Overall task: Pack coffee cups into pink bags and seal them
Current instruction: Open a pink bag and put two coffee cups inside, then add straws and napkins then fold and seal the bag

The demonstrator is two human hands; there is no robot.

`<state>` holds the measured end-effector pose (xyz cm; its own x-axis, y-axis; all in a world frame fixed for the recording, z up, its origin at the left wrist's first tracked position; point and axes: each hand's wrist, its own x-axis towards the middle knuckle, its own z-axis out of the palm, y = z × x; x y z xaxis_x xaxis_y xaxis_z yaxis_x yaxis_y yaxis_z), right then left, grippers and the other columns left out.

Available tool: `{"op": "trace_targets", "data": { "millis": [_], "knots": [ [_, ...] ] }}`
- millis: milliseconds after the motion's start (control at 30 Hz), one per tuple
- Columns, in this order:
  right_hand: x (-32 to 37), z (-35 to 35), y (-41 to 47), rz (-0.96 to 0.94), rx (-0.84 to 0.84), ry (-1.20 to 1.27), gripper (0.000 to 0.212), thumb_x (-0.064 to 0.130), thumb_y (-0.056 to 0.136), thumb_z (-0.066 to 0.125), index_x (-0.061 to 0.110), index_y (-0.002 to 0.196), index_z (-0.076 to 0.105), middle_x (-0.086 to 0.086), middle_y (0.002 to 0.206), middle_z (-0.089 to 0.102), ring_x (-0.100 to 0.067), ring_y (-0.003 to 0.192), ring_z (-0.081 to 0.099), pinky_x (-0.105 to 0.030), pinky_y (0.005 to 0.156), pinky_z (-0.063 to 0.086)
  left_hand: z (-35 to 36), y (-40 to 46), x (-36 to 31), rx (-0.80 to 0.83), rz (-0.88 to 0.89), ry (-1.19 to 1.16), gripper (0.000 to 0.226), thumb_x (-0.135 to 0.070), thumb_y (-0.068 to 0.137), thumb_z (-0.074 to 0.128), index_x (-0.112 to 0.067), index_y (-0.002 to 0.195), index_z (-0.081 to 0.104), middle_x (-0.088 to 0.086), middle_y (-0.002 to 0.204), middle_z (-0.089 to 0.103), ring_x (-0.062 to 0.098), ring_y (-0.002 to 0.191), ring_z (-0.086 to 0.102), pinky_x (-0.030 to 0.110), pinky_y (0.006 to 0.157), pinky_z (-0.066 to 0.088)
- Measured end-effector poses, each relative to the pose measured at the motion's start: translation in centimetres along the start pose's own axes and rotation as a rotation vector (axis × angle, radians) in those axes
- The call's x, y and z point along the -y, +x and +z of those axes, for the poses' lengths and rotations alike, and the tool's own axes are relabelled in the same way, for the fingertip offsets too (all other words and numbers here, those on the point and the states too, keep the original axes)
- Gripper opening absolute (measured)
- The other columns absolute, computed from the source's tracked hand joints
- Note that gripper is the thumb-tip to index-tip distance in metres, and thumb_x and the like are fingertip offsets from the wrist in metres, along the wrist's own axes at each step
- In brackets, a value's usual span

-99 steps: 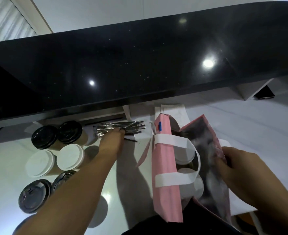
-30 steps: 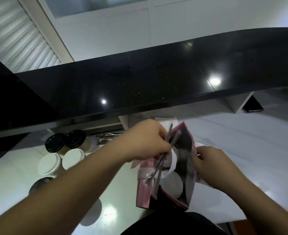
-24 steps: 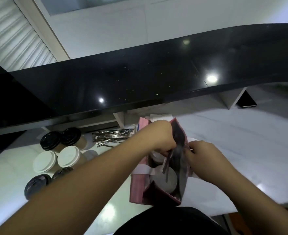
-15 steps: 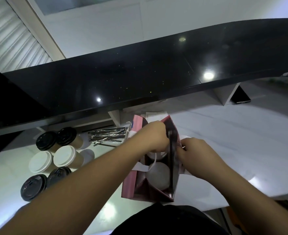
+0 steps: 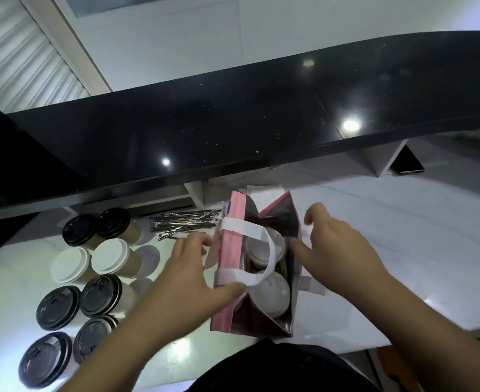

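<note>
The pink bag stood open, two white-lidded cups inside (one behind the other). Left hand and right hand flanked it with fingers spread, grasping nothing.

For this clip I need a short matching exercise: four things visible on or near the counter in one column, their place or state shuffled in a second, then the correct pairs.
Things
1. white-lidded cup
2. wrapped straws
3. black-lidded cup
4. white handle

Places or states
A. looped over the open top of the pink bag
B. standing inside the bag
C. piled on the counter behind the left hand
D. on the counter at the near left end of the cup group

Pairs: 1-B, 2-C, 3-D, 4-A
</note>
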<state>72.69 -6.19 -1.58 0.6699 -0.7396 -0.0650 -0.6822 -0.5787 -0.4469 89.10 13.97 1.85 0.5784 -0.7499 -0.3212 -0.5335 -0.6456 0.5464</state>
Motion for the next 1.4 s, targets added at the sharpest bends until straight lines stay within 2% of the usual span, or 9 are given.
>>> {"op": "trace_targets", "data": {
  "millis": [167,267,400,600,833,900,1033,1233,1400],
  "knots": [
    [1.4,0.1,3.5,-0.15,-0.029,-0.038,0.066,0.029,0.087,0.072,0.032,0.142,0.037,0.0,0.142,0.046,-0.025,0.127,0.046,-0.038,0.098,0.05,1.5,-1.9,1.3,0.073,-0.07,-0.031,0.082,-0.073,0.056,0.072,-0.057,0.12,0.024,-0.036,0.121,0.035,-0.016,0.095,0.053,0.027,0.08,0.055],
    [1.9,0.0,5.6,-0.2,0.064,-0.099,0.065,0.024,0.089,0.068,0.03,0.148,0.042,0.004,0.153,0.04,-0.025,0.137,0.04,-0.043,0.11,0.043,1.0,-2.3,2.1,0.105,-0.092,-0.073,0.06,-0.067,0.066,0.067,-0.051,0.116,0.038,-0.032,0.115,0.053,-0.011,0.086,0.063,0.034,0.078,0.059],
    [1.9,0.2,7.1,-0.198,0.098,-0.096,0.044,0.024,0.093,0.061,0.027,0.138,0.056,0.003,0.14,0.054,-0.021,0.121,0.053,-0.039,0.1,0.05,0.1,-2.0,3.0,-0.021,-0.094,-0.185,0.029,-0.055,0.078,0.064,-0.046,0.105,0.059,-0.043,0.102,0.062,-0.009,0.084,0.068,0.03,0.077,0.059],
    [1.1,-0.6,6.1,-0.148,0.08,-0.075,0.017,0.025,0.097,0.059,0.021,0.108,0.072,0.001,0.103,0.069,-0.016,0.086,0.06,-0.03,0.075,0.05,-1.6,0.6,4.8,-0.228,-0.025,-0.181,0.021,-0.031,0.099,0.065,-0.023,0.084,0.075,-0.005,0.072,0.072,0.015,0.069,0.066,0.044,0.069,0.054],
    [0.6,-0.9,1.5,-0.062,0.221,0.046,0.012,0.037,0.101,0.058,0.035,0.102,0.069,0.02,0.087,0.067,0.002,0.075,0.06,-0.012,0.06,0.039,-3.3,6.6,6.8,-0.256,0.067,-0.369,0.009,-0.04,0.095,0.072,-0.046,0.093,0.079,-0.019,0.084,0.078,-0.001,0.077,0.071,0.015,0.061,0.049],
    [0.9,-0.6,-0.1,-0.042,0.255,0.072,0.01,0.037,0.098,0.059,0.038,0.099,0.068,0.02,0.089,0.07,0.004,0.076,0.062,-0.014,0.062,0.042,-3.4,8.3,7.2,-0.213,0.078,-0.482,0.006,-0.045,0.09,0.075,-0.044,0.093,0.08,-0.015,0.085,0.079,-0.001,0.076,0.072,0.013,0.065,0.051],
    [1.3,0.2,-2.9,0.042,0.317,0.127,0.008,0.039,0.093,0.06,0.039,0.095,0.068,0.022,0.084,0.072,0.003,0.075,0.065,-0.023,0.067,0.054,-2.7,10.7,8.4,-0.127,0.079,-0.569,0.021,-0.046,0.086,0.076,-0.031,0.1,0.082,-0.002,0.091,0.081,0.015,0.086,0.076,0.043,0.086,0.059],
    [1.3,-1.0,-3.2,0.131,0.381,0.226,0.026,0.049,0.095,0.053,0.033,0.083,0.071,0.02,0.078,0.073,-0.001,0.071,0.068,-0.033,0.07,0.059,-2.6,11.1,8.9,-0.084,0.143,-0.614,0.027,-0.048,0.082,0.077,-0.027,0.098,0.081,0.001,0.095,0.08,0.02,0.092,0.075,0.044,0.087,0.058],
    [-2.1,-2.3,1.8,0.33,0.212,0.369,0.031,0.017,0.096,0.05,0.017,0.076,0.073,0.001,0.07,0.074,-0.019,0.061,0.071,-0.047,0.066,0.064,-2.5,10.1,8.7,-0.02,0.191,-0.655,0.019,-0.043,0.082,0.076,-0.028,0.092,0.081,0.003,0.092,0.08,0.022,0.091,0.076,0.031,0.086,0.059]
  ]
}}
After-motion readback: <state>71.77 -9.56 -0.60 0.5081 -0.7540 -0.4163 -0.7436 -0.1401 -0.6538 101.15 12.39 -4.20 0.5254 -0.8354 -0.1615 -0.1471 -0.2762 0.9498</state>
